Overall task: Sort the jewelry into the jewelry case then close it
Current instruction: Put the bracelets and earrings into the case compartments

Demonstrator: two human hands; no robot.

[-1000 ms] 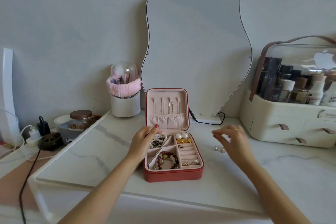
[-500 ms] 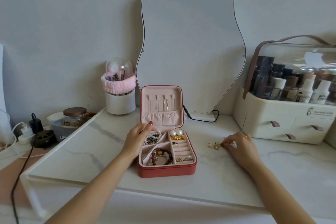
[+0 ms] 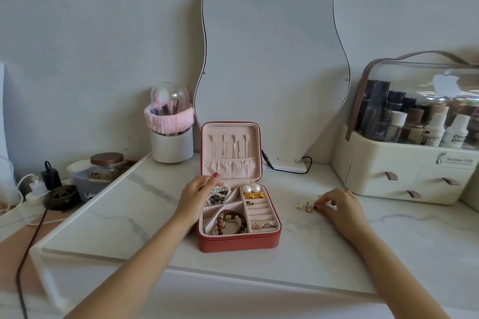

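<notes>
Since a second ago the right hand (image 3: 338,208) has dropped from hovering above the counter to the loose earrings (image 3: 303,206) at about three o'clock of the jewelry case (image 3: 238,239). Its fingertips (image 3: 316,208) are now bunched together on the piece nearest the hand. That looks like a pinch, though the fingers cover the piece itself, so whether it is truly gripped cannot be told. The left hand (image 3: 198,195) has kept its place at the case's ten o'clock corner, fingers curled over the rim by the compartment that holds the pearl bracelet (image 3: 220,193), apparently steadying the case.

For the task, this suggests the last loose pieces are being collected. The case stands open, lid upright at twelve o'clock, with a beaded bracelet (image 3: 230,221), pearl studs (image 3: 251,188) and rings (image 3: 263,225) already in their sections. Closing has not begun.

Hard to make out: the earrings are tiny, and two show clear of the hand while any more under the palm are hidden. Whether the left fingers touch the bracelet or only the rim is unclear. The marble counter (image 3: 145,204) runs out of view at right.
</notes>
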